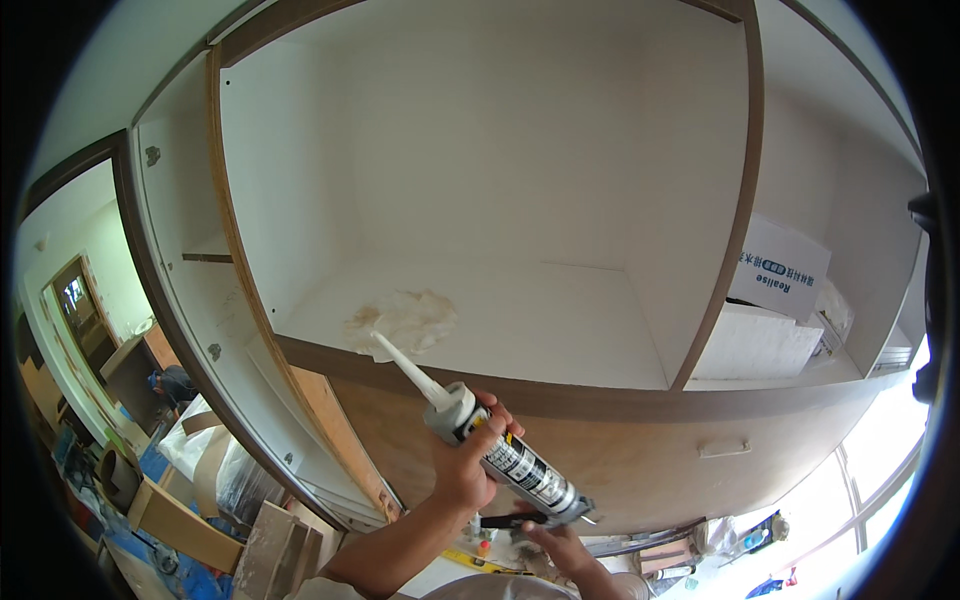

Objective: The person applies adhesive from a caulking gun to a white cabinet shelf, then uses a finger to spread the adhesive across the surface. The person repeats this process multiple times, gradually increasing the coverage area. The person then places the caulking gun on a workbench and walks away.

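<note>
My left hand (466, 470) is wrapped round the front of a white sealant cartridge (530, 472) with dark print. Its long white nozzle (404, 366) slants up and left, the tip in front of a rough beige patch (418, 312) on the cabinet floor. The cartridge sits in a caulking gun (572, 510), whose dark handle shows at the rear end. My right hand (560, 548) is closed at that handle, lower and to the right, partly blurred. Whether the nozzle tip touches anything, I cannot tell.
A white cabinet (480, 150) with brown edging spans the view. Its right compartment holds a white box (783, 268). Below is a wooden panel with a handle (725, 449). At lower left lie boards, a drawer-like wooden box (185, 525) and wrapped items; a person (175, 385) is beyond.
</note>
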A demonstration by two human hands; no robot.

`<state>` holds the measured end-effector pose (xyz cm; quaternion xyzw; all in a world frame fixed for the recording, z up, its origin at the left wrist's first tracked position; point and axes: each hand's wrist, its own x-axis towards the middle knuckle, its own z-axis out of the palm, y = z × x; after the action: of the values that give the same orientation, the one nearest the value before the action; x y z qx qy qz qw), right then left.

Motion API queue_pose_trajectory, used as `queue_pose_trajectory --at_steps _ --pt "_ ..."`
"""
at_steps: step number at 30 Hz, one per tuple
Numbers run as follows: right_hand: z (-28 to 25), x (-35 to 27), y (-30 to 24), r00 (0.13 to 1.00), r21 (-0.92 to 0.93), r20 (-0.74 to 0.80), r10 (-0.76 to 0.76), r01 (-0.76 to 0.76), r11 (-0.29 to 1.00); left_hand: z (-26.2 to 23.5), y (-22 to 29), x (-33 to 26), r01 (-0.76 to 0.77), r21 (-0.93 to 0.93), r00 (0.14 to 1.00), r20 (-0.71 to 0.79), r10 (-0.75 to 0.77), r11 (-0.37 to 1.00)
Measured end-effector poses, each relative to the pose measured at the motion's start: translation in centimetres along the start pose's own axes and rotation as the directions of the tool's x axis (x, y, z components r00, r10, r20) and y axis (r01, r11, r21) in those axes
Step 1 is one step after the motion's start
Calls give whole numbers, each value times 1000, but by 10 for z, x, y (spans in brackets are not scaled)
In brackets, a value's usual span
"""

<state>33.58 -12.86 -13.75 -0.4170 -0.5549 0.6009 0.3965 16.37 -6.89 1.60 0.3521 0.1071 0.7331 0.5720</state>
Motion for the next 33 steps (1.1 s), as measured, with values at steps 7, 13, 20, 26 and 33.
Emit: queue_pose_trajectory --at_steps 7,13,20,26,33 --pt "4 -34 -95 978 -147 79 -194 204 968 -37 -10 -16 -229 462 966 215 143 857" --pt "43 -6 -181 749 -28 -103 -654 655 755 -51 -19 -28 -307 448 921 363 143 840" --pt "71 7 -190 689 -33 -51 -723 722 691 -61 -19 -44 -208 484 941 337 38 850" --pt "74 15 -179 699 -52 -69 -711 710 703 -69 -14 -51 -160 564 948 316 -32 810" --pt "70 31 -178 712 -306 -125 -691 635 710 -78 -2 -55 -44 756 979 162 -122 653"
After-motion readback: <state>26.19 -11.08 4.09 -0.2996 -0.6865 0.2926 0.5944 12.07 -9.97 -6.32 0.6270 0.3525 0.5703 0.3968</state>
